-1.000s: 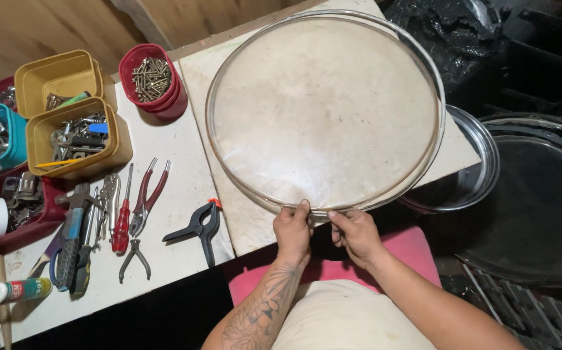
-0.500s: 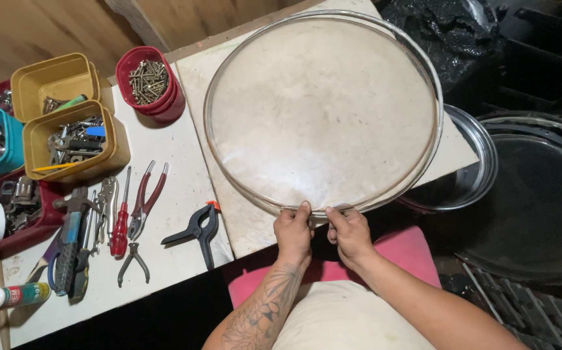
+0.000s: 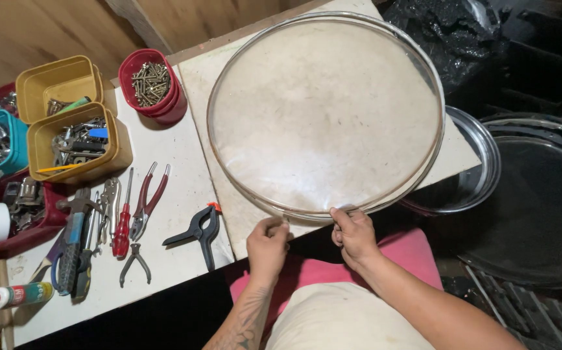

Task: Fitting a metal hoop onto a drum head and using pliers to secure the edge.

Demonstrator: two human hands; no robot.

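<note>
Grip: left hand [image 3: 267,243] and right hand [image 3: 353,234] each pinch the near rim of the drumhead [image 3: 325,116]
Hidden: fingertips tucked under the rim
Lie: round, flat on the white table [image 3: 183,168], no long axis
Beside: black spring clamp [image 3: 198,232]

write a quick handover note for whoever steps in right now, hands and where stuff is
Left hand and right hand both pinch the near rim of the big round clear drumhead, side by side.
The drumhead lies flat on the white table, its far right edge hanging over a metal hoop.
Black spring clamp, pliers and red tub of screws sit untouched to the left.
Done: head laid on the table. Left: cannot tell from this view.
</note>
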